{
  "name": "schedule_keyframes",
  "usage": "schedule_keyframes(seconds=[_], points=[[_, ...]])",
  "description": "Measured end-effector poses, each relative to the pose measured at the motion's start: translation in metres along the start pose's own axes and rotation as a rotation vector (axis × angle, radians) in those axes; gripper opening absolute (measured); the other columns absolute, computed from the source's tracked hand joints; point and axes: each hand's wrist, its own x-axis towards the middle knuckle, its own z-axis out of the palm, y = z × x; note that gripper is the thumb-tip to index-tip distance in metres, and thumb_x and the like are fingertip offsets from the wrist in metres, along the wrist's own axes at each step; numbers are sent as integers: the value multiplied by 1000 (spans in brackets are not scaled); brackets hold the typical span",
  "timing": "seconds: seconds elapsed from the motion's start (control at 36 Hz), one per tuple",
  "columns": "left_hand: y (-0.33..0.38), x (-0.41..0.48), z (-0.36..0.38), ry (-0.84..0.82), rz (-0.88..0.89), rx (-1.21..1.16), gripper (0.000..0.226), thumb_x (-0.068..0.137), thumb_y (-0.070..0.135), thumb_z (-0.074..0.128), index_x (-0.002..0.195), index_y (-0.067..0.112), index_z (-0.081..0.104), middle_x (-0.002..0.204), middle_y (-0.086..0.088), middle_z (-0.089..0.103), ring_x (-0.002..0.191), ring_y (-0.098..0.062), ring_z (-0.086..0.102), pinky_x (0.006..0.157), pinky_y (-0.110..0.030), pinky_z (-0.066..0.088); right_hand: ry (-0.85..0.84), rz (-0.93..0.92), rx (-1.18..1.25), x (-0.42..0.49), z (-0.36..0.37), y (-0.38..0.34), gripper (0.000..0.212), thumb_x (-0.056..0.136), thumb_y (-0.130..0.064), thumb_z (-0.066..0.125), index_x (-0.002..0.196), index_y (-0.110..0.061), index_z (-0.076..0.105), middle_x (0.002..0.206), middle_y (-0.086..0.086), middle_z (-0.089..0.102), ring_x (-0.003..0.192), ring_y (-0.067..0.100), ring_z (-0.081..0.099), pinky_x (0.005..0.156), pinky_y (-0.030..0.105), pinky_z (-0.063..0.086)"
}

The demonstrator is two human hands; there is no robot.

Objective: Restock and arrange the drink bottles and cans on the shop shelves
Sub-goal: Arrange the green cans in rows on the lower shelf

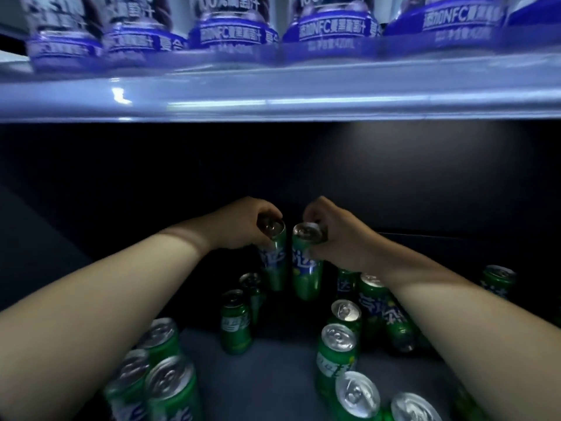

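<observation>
Green cans (338, 350) crowd the frame's bottom. At centre, the left hand (243, 224) grasps one green can (274, 262). Beside it, the right hand (337, 235) grasps another can (306, 265).

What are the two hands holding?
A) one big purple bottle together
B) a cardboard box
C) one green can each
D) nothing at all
C: the left hand grips one green can by its top, and the right hand grips another green can right beside it.
</observation>
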Motion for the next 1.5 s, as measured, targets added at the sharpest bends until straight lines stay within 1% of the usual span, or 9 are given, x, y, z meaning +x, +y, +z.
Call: schedule_keyframes(seconds=[0.28, 0.36, 0.44, 0.64, 0.81, 0.97, 1.19, 1.31, 1.5], points=[[3, -90, 1, -229, 35, 152, 62, 74, 25, 84, 131, 24, 60, 116, 13, 62, 105, -7, 60, 85, -14, 47, -208, 41, 4, -62, 21, -70, 50, 67, -17, 89, 103, -29, 55, 107, -11, 61, 95, 7, 62, 71, 19, 51], [-8, -110, 15, -254, 44, 109, 63, 68, 21, 87, 125, 22, 63, 118, 8, 65, 106, -11, 62, 96, -31, 50, -253, 43, 11, -80, 45, -81, 54, 66, -14, 89, 104, -29, 54, 110, -13, 61, 98, 5, 60, 74, 20, 49], [-19, -126, 24, -234, 35, 121, 64, 67, 18, 88, 125, 26, 61, 118, 8, 63, 108, -12, 60, 97, -33, 48, -271, 56, -16, -94, 64, -89, 55, 68, -14, 88, 106, -31, 52, 114, -15, 59, 98, -1, 57, 74, 17, 43], [-44, -146, 28, -235, -46, 88, 67, 71, 12, 86, 130, 23, 58, 129, 2, 60, 120, -15, 56, 104, -36, 45, -247, 122, -57, -116, 92, -99, 53, 68, -10, 86, 100, -33, 52, 108, -12, 62, 99, 10, 61, 86, 38, 54], [-54, -151, 23, -249, -94, 57, 62, 76, 10, 83, 131, 22, 57, 129, 2, 56, 121, -12, 52, 94, -22, 40, -258, 170, -89, -127, 107, -97, 54, 68, -10, 87, 101, -33, 52, 108, -12, 61, 101, 10, 59, 88, 36, 53], [-63, -152, 22, -274, -138, 32, 57, 77, 14, 83, 129, 22, 61, 136, 2, 57, 125, -14, 52, 99, -24, 40, -242, 192, -119, -130, 111, -95, 51, 70, -10, 85, 101, -32, 52, 113, -8, 59, 103, 12, 57, 88, 34, 52], [-66, -152, 17, -317, -135, 41, 49, 81, 16, 80, 127, 22, 63, 128, 6, 63, 120, -11, 56, 101, -26, 42, -311, 207, -263, -127, 109, -102, 75, 78, -18, 78, 145, -25, 45, 145, -4, 50, 130, 16, 50, 106, 30, 44], [-68, -151, 16, -345, -118, 70, 50, 82, 13, 78, 128, 24, 62, 132, 9, 62, 122, -9, 55, 103, -26, 41, -331, 212, -366, -119, 112, -100, 54, 76, -20, 81, 126, -18, 60, 124, 1, 57, 115, 20, 56, 88, 27, 45], [-63, -153, 14, -393, -141, 62, 44, 94, 12, 63, 135, 27, 58, 127, 8, 60, 112, -8, 55, 93, -20, 39, -287, 246, -302, -98, 128, -87, 59, 72, -17, 86, 125, -17, 61, 129, 4, 59, 118, 23, 57, 85, 24, 40]])
